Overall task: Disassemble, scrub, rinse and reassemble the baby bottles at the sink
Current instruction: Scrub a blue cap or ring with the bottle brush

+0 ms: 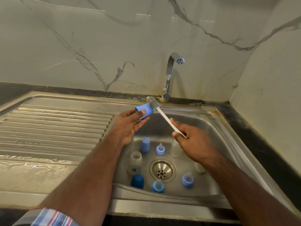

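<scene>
Below, three bottles; three teats; two caps; one brush.

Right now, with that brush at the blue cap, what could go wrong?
The left hand pinches the light blue cap only at its side, so a push from the bottle brush might knock it loose. It would probably fall among the teats and bottles in the sink, near the open drain.

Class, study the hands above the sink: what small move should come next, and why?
Probably slide the grey bristle brush into the light blue plastic cap: the left hand holds the cap, and the right hand holds the brush head against its far end, outside.
</scene>
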Available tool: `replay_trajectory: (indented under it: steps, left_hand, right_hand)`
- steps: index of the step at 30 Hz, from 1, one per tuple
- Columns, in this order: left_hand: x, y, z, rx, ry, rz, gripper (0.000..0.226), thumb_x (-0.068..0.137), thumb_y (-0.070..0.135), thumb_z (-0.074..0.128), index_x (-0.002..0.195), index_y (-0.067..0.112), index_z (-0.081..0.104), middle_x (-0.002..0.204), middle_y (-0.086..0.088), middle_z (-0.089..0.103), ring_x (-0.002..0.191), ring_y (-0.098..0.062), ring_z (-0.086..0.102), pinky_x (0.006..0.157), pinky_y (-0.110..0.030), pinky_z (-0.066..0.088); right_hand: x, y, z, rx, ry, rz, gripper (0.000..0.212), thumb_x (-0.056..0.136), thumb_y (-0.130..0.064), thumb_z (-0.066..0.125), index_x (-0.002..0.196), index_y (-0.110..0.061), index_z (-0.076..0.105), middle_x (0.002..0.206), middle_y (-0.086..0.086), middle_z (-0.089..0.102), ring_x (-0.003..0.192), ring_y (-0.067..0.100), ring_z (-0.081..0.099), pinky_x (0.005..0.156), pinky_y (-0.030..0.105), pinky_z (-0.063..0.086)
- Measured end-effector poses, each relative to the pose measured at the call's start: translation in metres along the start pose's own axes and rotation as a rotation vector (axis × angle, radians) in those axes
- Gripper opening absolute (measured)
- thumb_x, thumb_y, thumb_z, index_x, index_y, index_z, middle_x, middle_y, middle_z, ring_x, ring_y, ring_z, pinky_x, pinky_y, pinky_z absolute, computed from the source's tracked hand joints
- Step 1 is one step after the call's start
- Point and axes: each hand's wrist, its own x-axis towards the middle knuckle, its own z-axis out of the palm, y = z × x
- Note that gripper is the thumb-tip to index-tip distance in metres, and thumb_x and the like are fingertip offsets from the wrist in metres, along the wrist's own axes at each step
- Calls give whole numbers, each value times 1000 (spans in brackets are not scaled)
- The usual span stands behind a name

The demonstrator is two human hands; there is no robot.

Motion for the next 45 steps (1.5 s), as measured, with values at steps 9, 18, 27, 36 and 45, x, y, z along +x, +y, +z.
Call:
replay_trajectory:
  steps: [9,18,27,36,45]
  left_hand:
    - [0,-1,0,-1,28,0,37,88,-5,70,124,1,63,116,-22,72,97,-27,75,80,-29,62]
    - [3,-6,1,134,-11,25,35,87,-11,67,110,15,70,121,-17,66,101,-25,71,79,-28,60]
    - [13,-12,-3,295,78,86,43,80,-12,75,116,7,62,114,-15,72,101,-26,72,94,-43,59]
    - [15,-13,-6,469,91,151,50,75,-5,84,119,9,64,112,-9,75,106,-26,71,94,-43,59]
    - [13,-12,-6,308,78,122,45,79,-11,77,115,10,62,116,-14,72,110,-30,70,98,-45,57]
  right_hand:
    - [0,1,2,15,3,-10,51,101,-33,55,148,-46,40,135,-14,60,101,1,56,69,-1,35]
    - [-1,3,3,-29,-11,9,50,101,-34,54,148,-46,40,133,-20,59,87,0,57,66,4,39]
    - [-3,-1,4,-26,-38,-8,50,101,-31,55,148,-43,41,136,-22,56,103,5,62,75,9,42]
    - [-7,-6,4,-31,-67,-39,49,101,-31,55,146,-43,44,129,-23,59,103,6,63,78,7,43]
    - [-5,-3,3,-19,-76,-41,48,100,-31,56,145,-45,45,132,-17,63,89,1,64,65,7,40]
